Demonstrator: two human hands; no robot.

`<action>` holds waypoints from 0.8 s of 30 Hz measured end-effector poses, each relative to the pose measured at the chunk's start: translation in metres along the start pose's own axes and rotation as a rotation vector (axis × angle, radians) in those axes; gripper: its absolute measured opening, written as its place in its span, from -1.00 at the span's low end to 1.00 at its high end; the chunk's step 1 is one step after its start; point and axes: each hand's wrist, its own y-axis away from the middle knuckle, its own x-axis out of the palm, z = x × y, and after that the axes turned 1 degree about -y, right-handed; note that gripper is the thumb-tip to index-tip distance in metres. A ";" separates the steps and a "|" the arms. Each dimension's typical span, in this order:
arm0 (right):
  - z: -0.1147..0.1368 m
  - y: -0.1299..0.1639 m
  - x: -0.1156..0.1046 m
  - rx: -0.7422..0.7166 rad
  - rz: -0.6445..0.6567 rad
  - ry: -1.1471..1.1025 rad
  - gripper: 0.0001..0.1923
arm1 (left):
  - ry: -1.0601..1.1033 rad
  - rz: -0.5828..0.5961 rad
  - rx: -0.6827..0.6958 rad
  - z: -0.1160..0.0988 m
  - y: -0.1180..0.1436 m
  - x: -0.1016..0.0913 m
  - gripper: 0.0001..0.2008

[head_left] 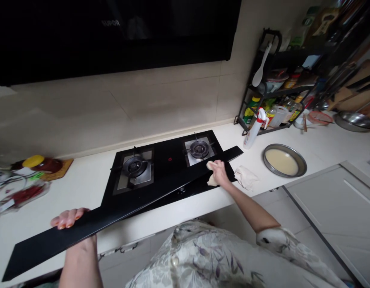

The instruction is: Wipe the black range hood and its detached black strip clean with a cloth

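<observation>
A long flat black panel (pixel 121 204) slants across the front of the black gas stove (pixel 163 160), its near end jutting out over the counter's left part. My left hand (pixel 71 220) grips that panel near its left end, fingers curled over the far edge and the wrist beneath. Toward the other end, my right hand (pixel 220 174) is closed on a pale cloth (pixel 213 180), which touches the panel or lies just beside it; I cannot tell which. A second pale cloth (pixel 246 177) lies crumpled on the counter to the right of that hand.
Right of the stove stand a spray bottle (pixel 253 131) and a round metal pan (pixel 285 160) of pale liquid. Behind them is a black rack (pixel 270 94) with bottles. A yellow-lidded jar (pixel 42 164) sits at left. The black range hood (pixel 113 40) hangs above.
</observation>
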 end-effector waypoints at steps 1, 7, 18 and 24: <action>-0.015 -0.009 -0.010 0.081 -0.018 0.019 -0.48 | 0.026 0.028 -0.007 0.000 0.000 -0.002 -0.35; -0.042 -0.047 -0.045 0.270 -0.016 0.099 -0.53 | 0.066 0.107 -0.005 -0.009 -0.010 -0.026 -0.36; 0.012 -0.028 -0.019 0.202 0.197 0.121 -0.59 | 0.035 0.112 -0.014 -0.022 -0.005 -0.040 -0.50; -0.030 -0.059 -0.054 0.368 0.121 0.199 -0.43 | 0.013 0.182 -0.075 -0.018 0.000 -0.034 -0.51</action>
